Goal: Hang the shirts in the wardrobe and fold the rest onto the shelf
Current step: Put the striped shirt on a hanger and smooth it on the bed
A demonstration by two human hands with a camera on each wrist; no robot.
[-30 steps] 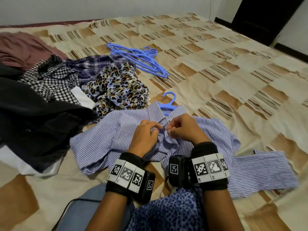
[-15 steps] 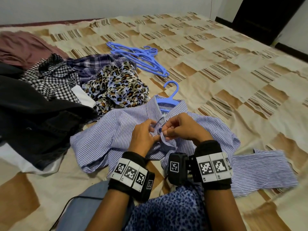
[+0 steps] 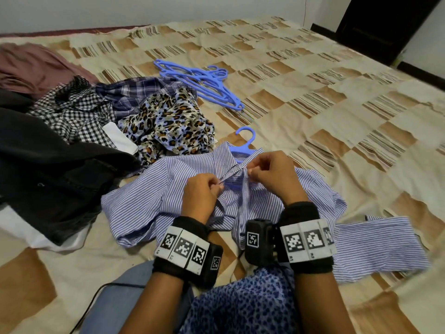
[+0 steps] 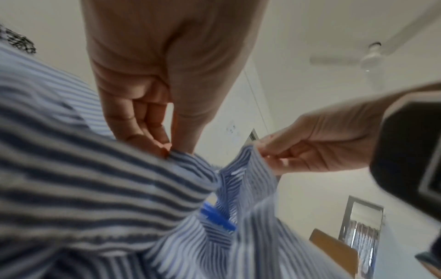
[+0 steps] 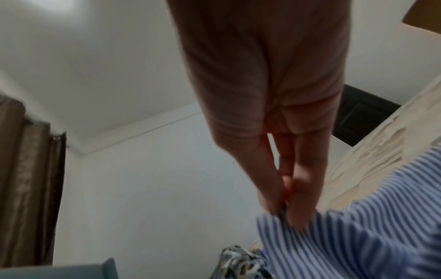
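both hands pinch the blue-striped shirt [image 3: 154, 201] at its collar opening, left hand [image 3: 201, 197] on one front edge, right hand [image 3: 272, 175] on the other, apparently to button it over the blue hanger [image 3: 243, 147] as it lies on the checked bedspread [image 3: 313, 104].

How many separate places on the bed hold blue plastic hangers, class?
2: a loose pile of blue hangers lies beyond the clothes heap, its number unclear; one hanger sits inside the striped shirt, mostly hidden.

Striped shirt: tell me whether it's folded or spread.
Spread, rumpled: the striped shirt lies open on the bed, one sleeve out sideways.
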